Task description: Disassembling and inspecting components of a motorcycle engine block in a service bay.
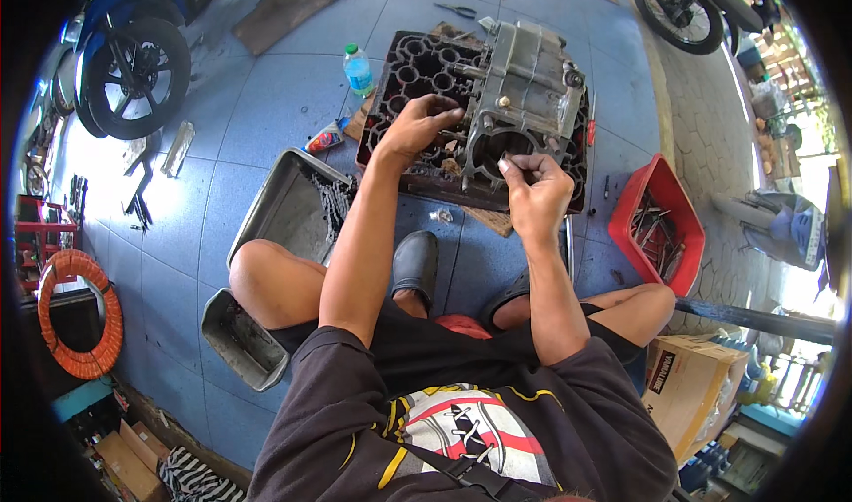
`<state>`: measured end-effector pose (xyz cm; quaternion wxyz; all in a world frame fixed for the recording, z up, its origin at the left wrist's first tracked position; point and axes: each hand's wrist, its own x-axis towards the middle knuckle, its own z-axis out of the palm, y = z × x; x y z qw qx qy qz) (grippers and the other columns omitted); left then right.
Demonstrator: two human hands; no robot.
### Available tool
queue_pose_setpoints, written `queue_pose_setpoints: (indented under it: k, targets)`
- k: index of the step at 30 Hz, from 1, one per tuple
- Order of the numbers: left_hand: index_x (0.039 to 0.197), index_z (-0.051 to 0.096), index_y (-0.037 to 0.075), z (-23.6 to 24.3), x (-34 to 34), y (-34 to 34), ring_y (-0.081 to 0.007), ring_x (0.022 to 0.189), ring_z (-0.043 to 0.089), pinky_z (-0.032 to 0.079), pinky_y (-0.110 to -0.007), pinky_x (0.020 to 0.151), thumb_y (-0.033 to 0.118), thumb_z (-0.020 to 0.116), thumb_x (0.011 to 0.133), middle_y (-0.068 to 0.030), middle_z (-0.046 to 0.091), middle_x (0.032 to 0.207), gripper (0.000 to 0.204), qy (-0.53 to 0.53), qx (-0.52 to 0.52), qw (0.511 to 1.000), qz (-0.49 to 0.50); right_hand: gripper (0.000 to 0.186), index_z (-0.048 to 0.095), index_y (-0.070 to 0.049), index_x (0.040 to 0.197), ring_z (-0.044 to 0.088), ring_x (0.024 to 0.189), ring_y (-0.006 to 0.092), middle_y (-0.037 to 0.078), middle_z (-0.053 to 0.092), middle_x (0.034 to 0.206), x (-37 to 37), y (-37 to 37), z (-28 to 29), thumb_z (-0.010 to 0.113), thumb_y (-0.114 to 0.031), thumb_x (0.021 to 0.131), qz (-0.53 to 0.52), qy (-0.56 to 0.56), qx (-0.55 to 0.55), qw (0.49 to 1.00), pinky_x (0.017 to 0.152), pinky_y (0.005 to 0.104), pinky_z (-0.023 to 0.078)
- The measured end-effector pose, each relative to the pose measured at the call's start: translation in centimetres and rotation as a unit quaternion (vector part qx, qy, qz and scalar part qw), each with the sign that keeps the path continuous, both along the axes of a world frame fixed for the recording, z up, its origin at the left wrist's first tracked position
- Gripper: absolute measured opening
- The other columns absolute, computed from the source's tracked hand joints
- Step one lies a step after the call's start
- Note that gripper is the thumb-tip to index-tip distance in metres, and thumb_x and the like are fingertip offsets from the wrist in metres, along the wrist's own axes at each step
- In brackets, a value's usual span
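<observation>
A grey metal engine case (530,67) rests on an upturned dark plastic crate (410,76) with round holes. Its round opening (493,150) faces me. Reaching in at the case's left side, my left hand (419,127) has its fingers bent and drawn together close to the studs; whatever they may grip is hidden. My right hand (540,193) is closed in a pinch just at the near right rim of the opening. What sits between its thumb and fingers is too small to make out.
A grey tray (266,209) holding dark parts stands left of the crate, beside a glue tube (327,136) and a blue-liquid bottle (358,71). To the right is a red bin (621,202) of tools. A small grey tub (257,360) sits by my left knee. Pliers (455,10) lie behind.
</observation>
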<state>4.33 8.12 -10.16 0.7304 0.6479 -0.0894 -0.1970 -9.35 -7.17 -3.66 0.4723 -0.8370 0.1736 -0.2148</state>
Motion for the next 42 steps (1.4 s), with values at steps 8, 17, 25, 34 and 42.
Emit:
queue_pose_setpoints:
  k: [8,17,25,34,42]
  targets:
    - [0.078,0.065,-0.01,-2.1,1.5,-0.4,-0.0157,0.065,0.056,0.047,-0.037,0.06,0.048,0.063,0.091,-0.0126,0.06,0.065,0.06,-0.021,0.185,0.982,0.015,0.012,0.066,0.005,0.08,0.066,0.066,0.014,0.014,0.072,0.078,-0.1,-0.1,-0.6,0.076,-0.001,0.076,0.022,-0.05,0.017,0.998,0.061,0.0266,0.052]
    - [0.07,0.06,-0.011,-1.0,0.8,-0.5,-0.0187,0.063,0.048,0.046,-0.04,0.064,0.061,0.053,0.092,-0.0155,0.053,0.06,0.075,-0.027,0.238,0.971,0.011,0.013,0.062,0.006,0.083,0.069,0.075,0.0174,0.017,0.072,0.087,-1.2,0.2,2.0,0.074,0.003,0.078,0.034,-0.096,0.012,0.995,0.072,0.027,0.054]
    - [0.072,0.054,-0.014,0.4,1.6,-0.6,-0.0212,0.059,0.038,0.039,-0.046,0.058,0.055,0.052,0.095,-0.0253,0.037,0.058,0.073,-0.088,0.272,0.958,0.027,0.013,0.069,0.003,0.082,0.067,0.071,0.0142,0.012,0.071,0.075,-1.6,0.5,2.9,0.076,-0.007,0.078,0.013,-0.095,0.063,0.993,0.069,0.0324,0.054]
    - [0.104,0.066,-0.004,-3.1,2.3,1.0,-0.0313,0.08,0.062,0.048,-0.042,0.078,0.03,0.054,0.099,-0.0173,0.068,0.089,0.037,-0.125,0.196,0.973,0.009,0.01,0.069,0.0,0.077,0.071,0.07,0.0256,0.015,0.071,0.078,-2.0,0.5,2.2,0.074,-0.009,0.078,0.037,-0.064,0.022,0.997,0.065,0.0344,0.054]
    - [0.096,0.067,-0.004,1.0,-0.3,0.8,-0.0082,0.062,0.048,0.039,-0.024,0.055,0.044,0.055,0.097,0.0001,0.057,0.074,0.05,-0.064,0.11,0.988,-0.084,0.015,0.066,0.002,0.088,0.071,0.076,0.028,0.015,0.071,0.08,-1.1,-0.6,-0.9,0.074,-0.007,0.079,0.008,-0.07,-0.005,0.998,0.069,0.0369,0.054]
